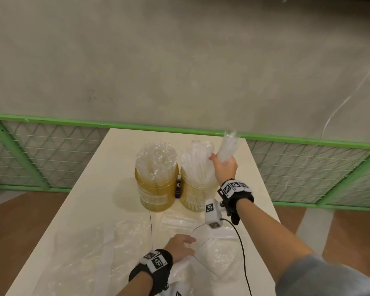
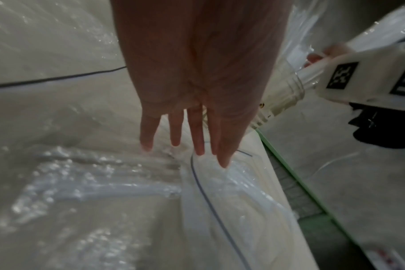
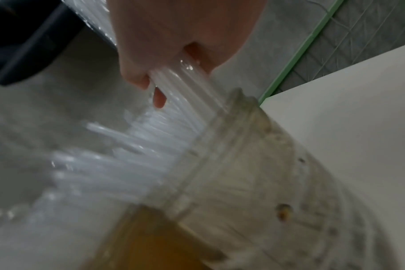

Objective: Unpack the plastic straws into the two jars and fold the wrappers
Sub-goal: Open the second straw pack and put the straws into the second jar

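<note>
Two amber jars stand side by side on the white table (image 1: 120,146), both packed with clear plastic straws: the left jar (image 1: 156,189) and the right jar (image 1: 195,193). My right hand (image 1: 223,165) grips a bundle of straws (image 1: 229,146) upright over the right jar's mouth (image 3: 220,138), and their lower ends enter it. My left hand (image 1: 181,245) lies flat with straight fingers (image 2: 197,135) on a clear wrapper bag (image 1: 214,253) that has several straws inside, near the table's front.
Crumpled clear wrappers (image 1: 90,248) cover the near left of the table. A small purple object (image 1: 178,188) stands between the jars. A black cable (image 1: 241,248) trails from my right wrist. A green mesh fence (image 1: 51,154) runs behind the table.
</note>
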{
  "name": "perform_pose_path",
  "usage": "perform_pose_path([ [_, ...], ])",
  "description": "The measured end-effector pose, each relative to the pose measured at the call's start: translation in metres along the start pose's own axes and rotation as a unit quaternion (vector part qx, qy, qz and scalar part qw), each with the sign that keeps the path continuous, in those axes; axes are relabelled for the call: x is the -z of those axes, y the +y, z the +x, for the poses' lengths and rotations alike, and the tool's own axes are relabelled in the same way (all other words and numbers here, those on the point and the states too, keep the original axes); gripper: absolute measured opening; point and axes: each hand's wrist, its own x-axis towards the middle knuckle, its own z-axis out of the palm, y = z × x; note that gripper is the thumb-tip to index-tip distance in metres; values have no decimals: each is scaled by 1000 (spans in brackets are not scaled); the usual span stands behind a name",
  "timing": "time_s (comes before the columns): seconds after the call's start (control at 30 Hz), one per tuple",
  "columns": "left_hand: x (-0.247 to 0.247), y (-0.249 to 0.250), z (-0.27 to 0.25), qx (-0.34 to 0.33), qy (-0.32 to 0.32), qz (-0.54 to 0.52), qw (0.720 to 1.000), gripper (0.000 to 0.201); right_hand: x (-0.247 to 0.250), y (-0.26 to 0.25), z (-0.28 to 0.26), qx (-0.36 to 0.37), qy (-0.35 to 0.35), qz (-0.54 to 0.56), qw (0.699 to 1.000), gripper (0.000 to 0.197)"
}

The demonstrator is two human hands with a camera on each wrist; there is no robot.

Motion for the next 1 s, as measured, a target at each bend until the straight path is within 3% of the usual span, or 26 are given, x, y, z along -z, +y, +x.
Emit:
perform_pose_path([
  [0.13, -2, -13, -3, -64, 3, 78, 995, 57, -4, 21, -9, 28, -32, -124, 991, 32],
  [0.2, -5, -19, -5, -100, -12, 116, 988, 64, -2, 28, -12, 64, -42, -221, 972, 44],
  [0.27, -7, -21, -7, -121, -17, 160, 980, 67, 2, 27, -13, 49, -68, -292, 953, 58],
  [0.37, -12, -21, -7, -141, 12, 199, 970, 64, 8, 23, -6, 1, -120, -299, 947, 70],
  [0.47, -14, -20, -5, -148, 35, 202, 968, 57, 15, 23, -3, -15, -117, -243, 963, 85],
  [0.53, -14, -18, -3, -148, 42, 200, 968, 55, 18, 25, -7, 6, -98, -213, 972, 68],
  [0.6, -14, -18, -1, -145, 45, 200, 968, 54, 15, 26, -14, 51, -81, -206, 974, 30],
  [0.63, -14, -18, -1, -142, 47, 198, 969, 53, 13, 28, -14, 66, -81, -214, 971, 26],
  [0.8, -19, -22, -3, -153, 72, 191, 967, 50, 10, 20, -5, 35, -164, -290, 942, 31],
  [0.87, -20, -21, -4, -151, 79, 195, 966, 50, 21, 15, -10, 38, -185, -278, 942, 49],
  [0.93, -20, -21, -4, -151, 82, 195, 965, 50, 40, 18, -34, 57, -140, -216, 965, 61],
  [1.0, -19, -22, -3, -149, 81, 197, 966, 53, 58, 39, -72, 81, -63, -167, 981, 40],
])
